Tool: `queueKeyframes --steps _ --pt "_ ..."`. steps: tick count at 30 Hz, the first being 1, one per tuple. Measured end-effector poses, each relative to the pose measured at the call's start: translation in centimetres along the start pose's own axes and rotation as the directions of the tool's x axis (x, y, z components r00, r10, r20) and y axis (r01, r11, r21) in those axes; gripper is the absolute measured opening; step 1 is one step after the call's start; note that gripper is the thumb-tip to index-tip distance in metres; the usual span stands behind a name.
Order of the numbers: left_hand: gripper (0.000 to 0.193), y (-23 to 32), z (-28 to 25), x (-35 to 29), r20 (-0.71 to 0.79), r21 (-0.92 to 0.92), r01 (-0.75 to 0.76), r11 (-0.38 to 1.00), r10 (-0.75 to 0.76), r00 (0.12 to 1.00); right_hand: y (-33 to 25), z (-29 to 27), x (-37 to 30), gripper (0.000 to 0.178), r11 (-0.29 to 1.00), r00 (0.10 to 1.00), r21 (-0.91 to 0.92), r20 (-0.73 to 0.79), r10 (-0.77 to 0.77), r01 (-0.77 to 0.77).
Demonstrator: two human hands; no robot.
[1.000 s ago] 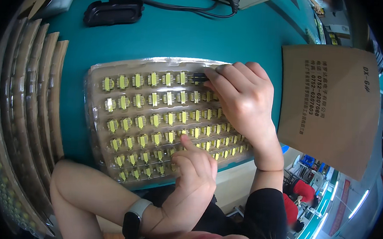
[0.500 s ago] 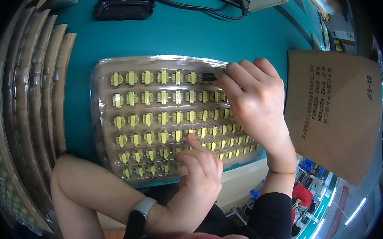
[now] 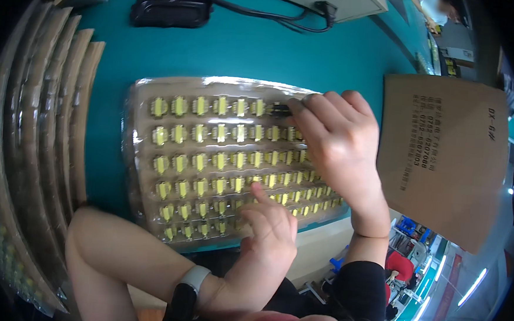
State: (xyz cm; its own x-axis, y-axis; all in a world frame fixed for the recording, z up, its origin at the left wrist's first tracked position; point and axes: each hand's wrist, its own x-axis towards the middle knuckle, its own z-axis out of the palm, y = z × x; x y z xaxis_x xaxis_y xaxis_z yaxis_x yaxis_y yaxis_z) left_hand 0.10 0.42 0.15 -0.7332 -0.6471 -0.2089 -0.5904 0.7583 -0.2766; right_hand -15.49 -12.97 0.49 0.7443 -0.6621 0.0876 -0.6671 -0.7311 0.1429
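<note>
1. Head view: looking down on a clear plastic tray, mid-frame on the green counter, with yellow-topped parts seated in rows of pockets.
2. Right of centre, right hand: pinched narrow around a slim dark tool, probably tweezers. Pointing leftward at a part in the top row; too blurred to tell whether touching.
3. At lower centre, left hand: loosely curled, index finger out to a part in the fourth row, with nothing seen in grasp.
4. Step, as judged: working over single parts in place, perhaps checking or adjusting; visible pockets mostly filled.
5. Next move, as judged: calling for steady, fine tip control at the top row and a light left finger, without nudging neighbouring parts out of seat.
6. Around: stacked trays at left, black dish at upper left, brown carton at right.
</note>
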Motion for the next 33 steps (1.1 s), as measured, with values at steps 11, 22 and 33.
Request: queueKeyframes --steps 11,22,33 --pt "0.038 0.4 -0.5 0.6 0.070 -0.036 -0.031 0.999 0.033 0.997 0.7 0.8 -0.8 0.020 1.000 0.999 0.004 -0.045 -0.023 0.023" --pt "0.039 -0.2 -0.6 0.3 0.097 -0.047 -0.047 0.998 0.052 0.994 0.4 0.5 -0.3 0.021 0.999 0.998 0.010 -0.053 -0.032 0.033" --pt "0.038 -0.1 -0.5 0.3 0.087 -0.060 -0.033 0.998 0.039 0.995 0.5 0.6 -0.4 0.019 0.999 0.998 0.007 -0.063 -0.032 0.032"
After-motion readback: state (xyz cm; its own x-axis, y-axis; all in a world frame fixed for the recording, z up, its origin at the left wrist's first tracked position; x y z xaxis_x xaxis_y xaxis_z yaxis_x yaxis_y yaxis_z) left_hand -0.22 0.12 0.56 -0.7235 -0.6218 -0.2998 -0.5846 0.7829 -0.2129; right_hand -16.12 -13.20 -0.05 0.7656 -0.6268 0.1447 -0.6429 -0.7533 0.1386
